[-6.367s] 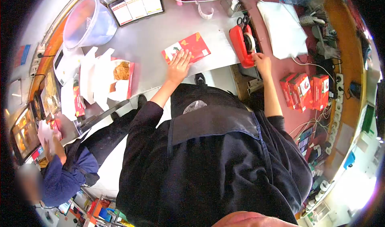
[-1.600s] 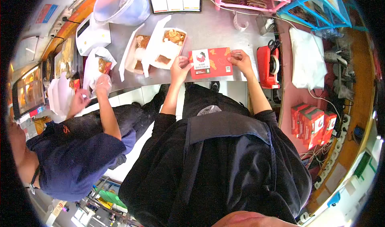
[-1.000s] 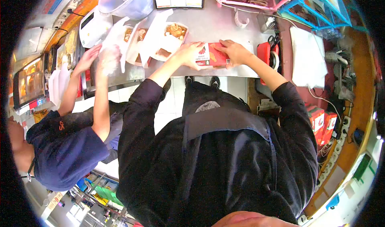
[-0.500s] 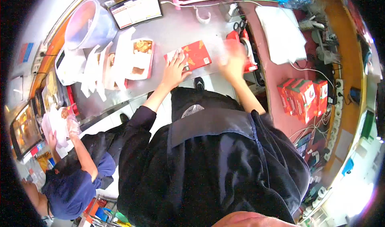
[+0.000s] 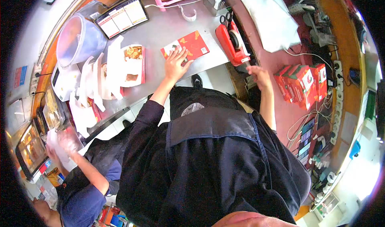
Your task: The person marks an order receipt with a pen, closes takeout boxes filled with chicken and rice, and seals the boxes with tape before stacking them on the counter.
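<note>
My left hand [image 5: 177, 64] lies with spread fingers on the lower left part of a closed red cardboard box [image 5: 195, 46] with orange and white print. The box rests flat on the metal table [image 5: 168, 30]. To its right stands a red tape dispenser [image 5: 229, 46] with a roll of tape [image 5: 236, 38] in it and black-handled scissors [image 5: 226, 19] at its far end. My right hand [image 5: 261, 78] is at the near end of the dispenser, its fingertips pinched at the cutter on what looks like the tape's end; the strip itself is barely visible.
Open food boxes [image 5: 132, 64] with fried pieces stand at left, beside a clear plastic tub [image 5: 74, 40] and a tablet [image 5: 122, 16]. Stacked red boxes [image 5: 300, 84] and white sheets [image 5: 270, 22] lie at right. A co-worker [image 5: 86, 187] handles white paper at lower left.
My right hand has moved from over the dispenser to its near end, nearer me and to the right. My left hand stays on the box. The whole view has shifted a little.
</note>
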Available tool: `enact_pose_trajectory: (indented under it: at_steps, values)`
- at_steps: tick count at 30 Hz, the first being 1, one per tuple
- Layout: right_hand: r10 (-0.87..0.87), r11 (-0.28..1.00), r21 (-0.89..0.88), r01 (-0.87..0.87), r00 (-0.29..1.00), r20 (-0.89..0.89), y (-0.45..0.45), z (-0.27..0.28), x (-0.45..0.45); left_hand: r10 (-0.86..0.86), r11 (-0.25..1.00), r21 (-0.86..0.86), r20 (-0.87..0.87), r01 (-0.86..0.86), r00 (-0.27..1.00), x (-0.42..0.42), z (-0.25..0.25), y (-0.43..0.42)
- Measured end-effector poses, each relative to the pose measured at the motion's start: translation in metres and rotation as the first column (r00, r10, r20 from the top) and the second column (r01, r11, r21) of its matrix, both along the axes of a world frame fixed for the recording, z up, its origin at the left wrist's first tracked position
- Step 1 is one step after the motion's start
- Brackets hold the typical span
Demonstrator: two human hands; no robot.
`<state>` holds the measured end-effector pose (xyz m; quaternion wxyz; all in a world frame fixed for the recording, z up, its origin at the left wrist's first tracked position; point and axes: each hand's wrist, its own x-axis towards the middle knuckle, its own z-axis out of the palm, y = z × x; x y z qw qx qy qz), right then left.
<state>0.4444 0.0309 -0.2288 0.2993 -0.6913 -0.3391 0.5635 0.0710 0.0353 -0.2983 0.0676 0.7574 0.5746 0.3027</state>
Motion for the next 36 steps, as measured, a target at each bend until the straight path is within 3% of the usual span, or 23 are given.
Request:
enact_pose_trajectory:
  at_steps: [1,2,3,4,5,6,7,8,9,11,13,14,16,17,19,22,25,29,31,32,33,35,36]
  values:
    - [-0.016,0.997,-0.07,0.012,0.999,-0.051,-0.01,-0.013,0.003,0.002,1.0,-0.001,0.005,-0.002,1.0,0.0,0.001,-0.001]
    - [-0.009,0.996,-0.084,0.011,1.0,0.018,-0.007,-0.04,0.006,0.008,1.0,-0.002,0.011,-0.008,1.0,0.0,0.002,-0.002]
    - [0.084,0.996,-0.022,-0.082,0.899,0.431,0.0,-0.051,0.008,-0.001,1.0,0.004,0.012,0.001,1.0,0.002,0.002,-0.001]
    - [0.126,0.982,-0.005,-0.188,0.634,0.763,0.002,-0.06,0.006,-0.014,1.0,0.005,0.005,0.014,1.0,0.002,0.003,-0.002]
    - [0.108,0.958,-0.03,-0.286,0.261,0.959,-0.003,-0.068,0.002,-0.033,0.999,0.004,-0.005,0.033,0.999,-0.001,0.005,-0.004]
    - [0.265,0.945,-0.139,-0.296,0.441,0.857,-0.005,-0.068,0.004,-0.056,0.998,0.002,-0.032,0.056,0.998,-0.003,-0.002,-0.006]
    - [0.416,0.874,-0.108,-0.473,0.617,0.668,-0.01,-0.054,-0.002,-0.115,0.993,0.001,-0.086,0.116,0.99,-0.007,0.002,-0.004]
    - [0.535,0.806,-0.12,-0.58,0.626,0.567,-0.011,-0.022,-0.034,-0.139,0.99,0.021,-0.126,0.143,0.982,-0.011,0.006,-0.001]
    - [0.523,0.813,0.061,-0.58,0.771,0.363,-0.015,-0.028,-0.057,-0.172,0.984,0.021,-0.157,0.177,0.973,-0.012,0.008,-0.008]
    - [0.582,0.72,0.314,-0.619,0.784,0.214,-0.002,0.001,-0.118,-0.166,0.985,0.038,-0.08,0.17,0.983,-0.012,0.007,-0.004]
    - [0.616,0.736,0.257,-0.626,0.777,0.13,0.015,0.022,-0.155,-0.151,0.987,0.056,-0.012,0.152,0.988,-0.011,0.005,-0.011]
    - [0.532,0.818,0.309,-0.485,0.842,-0.088,0.018,0.04,-0.175,-0.143,0.987,0.08,0.009,0.142,0.99,-0.011,0.003,-0.009]
    - [0.433,0.821,0.447,-0.354,0.898,-0.084,0.027,-0.003,-0.194,-0.189,0.968,0.183,0.078,0.173,0.979,-0.011,-0.006,-0.007]
    - [0.38,0.811,0.51,-0.288,0.921,-0.084,0.029,-0.019,-0.2,-0.185,0.973,0.144,0.003,0.182,0.983,-0.012,-0.002,-0.008]
    - [0.34,0.84,0.447,-0.308,0.941,0.01,0.021,-0.026,-0.205,-0.174,0.98,0.068,-0.144,0.185,0.974,-0.012,0.013,-0.008]
    - [0.276,0.848,0.432,-0.307,0.952,0.136,0.006,-0.052,-0.21,-0.184,0.982,-0.045,0.013,0.184,0.983,-0.01,0.024,-0.009]
    - [0.297,0.83,0.468,-0.305,0.95,0.092,0.005,-0.066,-0.204,-0.175,0.984,-0.049,-0.046,0.173,0.984,-0.011,0.018,-0.009]
    - [0.326,0.838,0.405,-0.366,0.93,0.167,0.016,-0.066,-0.2,-0.187,0.982,-0.044,-0.023,0.185,0.982,-0.01,0.014,-0.009]
    - [0.222,0.941,0.183,-0.284,0.928,0.298,0.018,-0.058,-0.195,-0.188,0.981,-0.044,-0.007,0.188,0.982,-0.012,0.017,-0.007]
    - [0.226,0.906,0.254,-0.338,0.895,0.384,0.02,-0.057,-0.194,-0.202,0.971,-0.13,-0.007,0.2,0.979,-0.013,0.02,-0.008]
    - [0.204,0.868,0.342,-0.361,0.886,0.416,0.019,-0.066,-0.194,-0.194,0.975,-0.101,0.062,0.2,0.979,-0.016,0.02,-0.005]
    - [0.279,0.869,0.201,-0.452,0.783,0.556,0.018,-0.044,-0.194,-0.182,0.978,-0.061,0.212,0.199,0.96,-0.019,0.016,-0.014]
    - [0.246,0.802,0.268,-0.534,0.704,0.666,0.019,-0.034,-0.196,0.01,0.997,-0.078,0.452,0.028,0.892,-0.016,0.022,-0.03]
